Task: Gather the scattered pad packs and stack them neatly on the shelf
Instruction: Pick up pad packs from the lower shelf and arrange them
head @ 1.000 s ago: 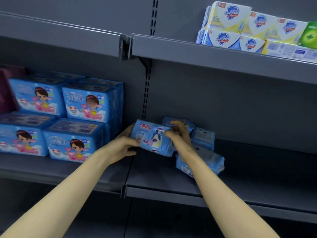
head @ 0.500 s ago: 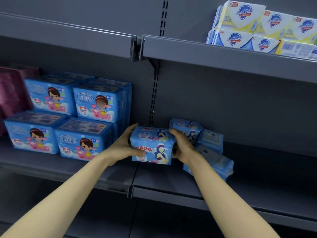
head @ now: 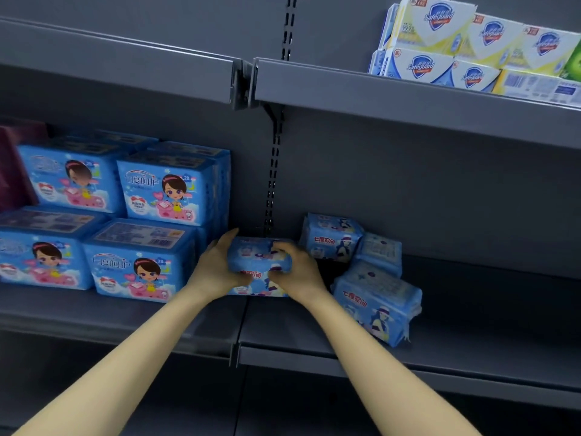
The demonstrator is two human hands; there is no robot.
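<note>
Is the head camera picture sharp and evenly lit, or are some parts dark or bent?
Head view: dim, flat light; the held pad pack looks soft and blurred, the shelf edges bow from the wide lens, and a dark shadow lies behind the right hand.

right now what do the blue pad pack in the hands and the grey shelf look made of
Blue pad pack, held by both hands: seemingly soft glossy plastic film, since it wrinkles and dents under the fingers. Grey shelf: probably painted sheet metal, matte, with a folded front lip.
</note>
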